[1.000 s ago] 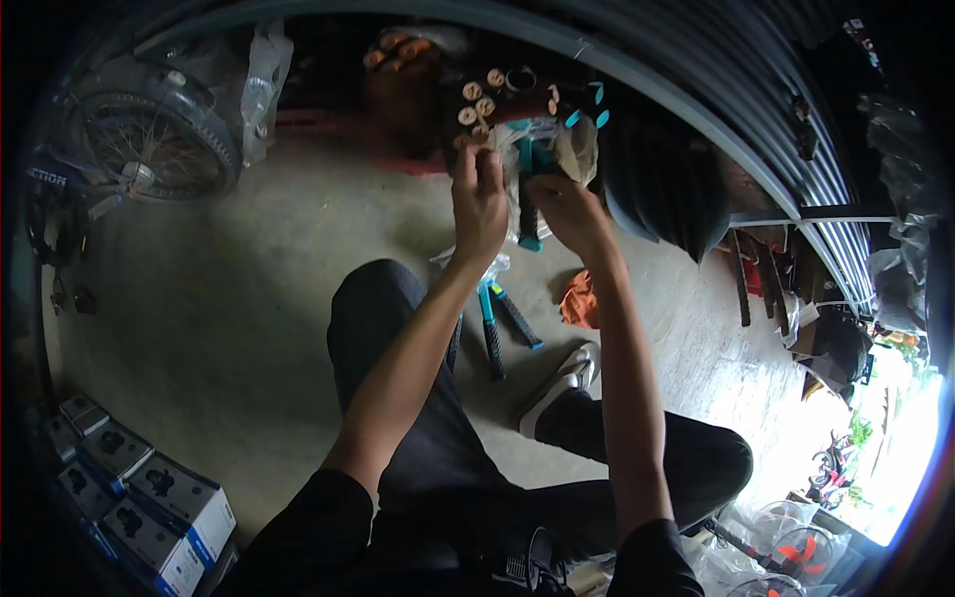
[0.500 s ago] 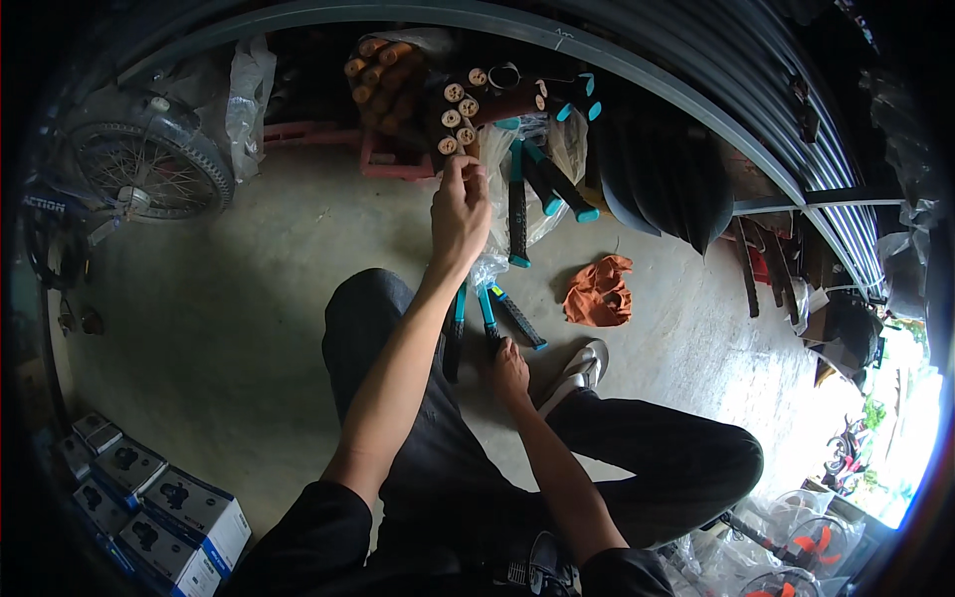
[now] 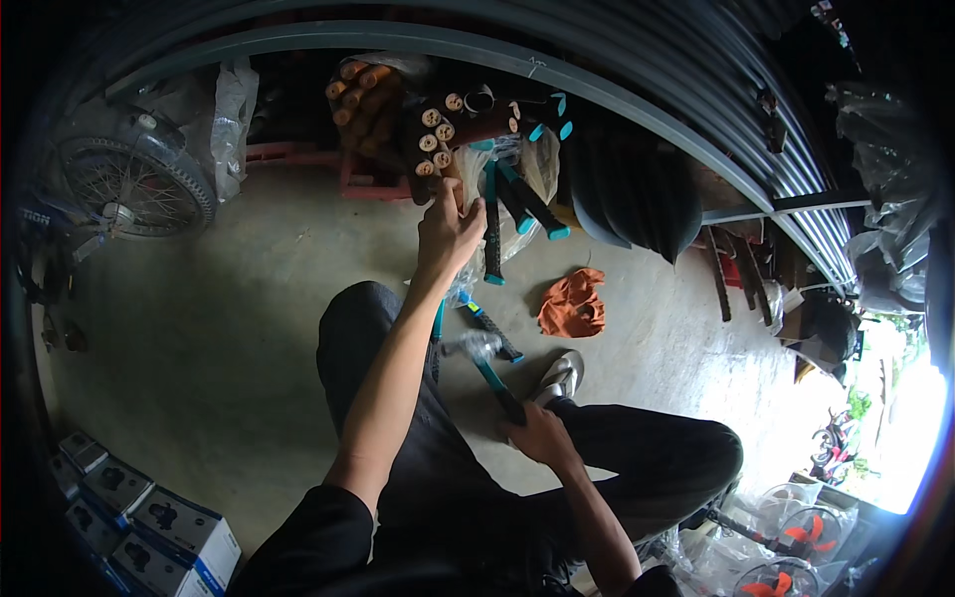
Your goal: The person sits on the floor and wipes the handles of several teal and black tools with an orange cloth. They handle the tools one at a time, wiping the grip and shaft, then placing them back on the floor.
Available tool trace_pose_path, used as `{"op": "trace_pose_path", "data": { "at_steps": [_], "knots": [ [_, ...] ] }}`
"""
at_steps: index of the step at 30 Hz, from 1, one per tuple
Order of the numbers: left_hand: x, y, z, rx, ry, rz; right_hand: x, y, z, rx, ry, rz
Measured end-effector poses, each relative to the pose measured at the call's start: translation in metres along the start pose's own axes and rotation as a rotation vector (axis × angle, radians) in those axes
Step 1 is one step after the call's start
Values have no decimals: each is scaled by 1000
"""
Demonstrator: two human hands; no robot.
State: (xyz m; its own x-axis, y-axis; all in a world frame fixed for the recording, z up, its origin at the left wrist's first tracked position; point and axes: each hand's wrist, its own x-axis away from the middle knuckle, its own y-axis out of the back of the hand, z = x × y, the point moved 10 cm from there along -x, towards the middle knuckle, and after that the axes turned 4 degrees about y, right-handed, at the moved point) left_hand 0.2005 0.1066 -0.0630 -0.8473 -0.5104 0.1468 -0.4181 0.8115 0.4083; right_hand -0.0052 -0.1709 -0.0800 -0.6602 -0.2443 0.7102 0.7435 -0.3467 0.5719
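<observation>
My left hand (image 3: 447, 231) is raised and grips a clear plastic bag (image 3: 527, 177) stuffed with handlebar grips, brown ones on the left (image 3: 432, 134) and black ones with teal ends (image 3: 517, 204) sticking out. My right hand (image 3: 540, 434) is low by my knee, shut on one black grip with a teal end (image 3: 492, 380). Two more loose black-and-teal grips (image 3: 489, 326) lie on the concrete floor by my leg. I sit with my legs folded, one white shoe (image 3: 558, 379) showing.
An orange cloth (image 3: 573, 303) lies on the floor to the right. A spoked wheel (image 3: 133, 189) leans at far left. Blue-and-white boxes (image 3: 164, 527) stack at lower left. Dark tyres (image 3: 627, 189) and a corrugated shutter (image 3: 696, 90) stand behind; fans (image 3: 806, 532) at lower right.
My right hand came down from the bag to the floor and took hold of a loose grip. My left hand stayed up on the bag, which now hangs lower.
</observation>
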Motion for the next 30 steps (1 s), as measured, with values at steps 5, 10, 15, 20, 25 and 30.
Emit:
{"op": "trace_pose_path", "data": {
  "at_steps": [5, 10, 15, 20, 25, 30],
  "knots": [
    [4, 9, -25, -22, -267, -155, 62, 75, -35, -202, -186, -219],
    [-5, 11, -19, 132, -43, -127, 83, 180, -17, 51, -188, -718],
    [-4, 17, -20, 173, -346, -274, 17, 238, 99, 206, 182, -685],
    [-5, 1, -16, 273, -17, 38, -98, 226, 147, 406, 245, -576],
    [0, 20, -26, 167, -243, -188, -160, 210, 166, 422, 253, -589],
    [-2, 2, -14, 322, 0, 31, -171, 229, 157, 320, 196, -465]
  ]
}}
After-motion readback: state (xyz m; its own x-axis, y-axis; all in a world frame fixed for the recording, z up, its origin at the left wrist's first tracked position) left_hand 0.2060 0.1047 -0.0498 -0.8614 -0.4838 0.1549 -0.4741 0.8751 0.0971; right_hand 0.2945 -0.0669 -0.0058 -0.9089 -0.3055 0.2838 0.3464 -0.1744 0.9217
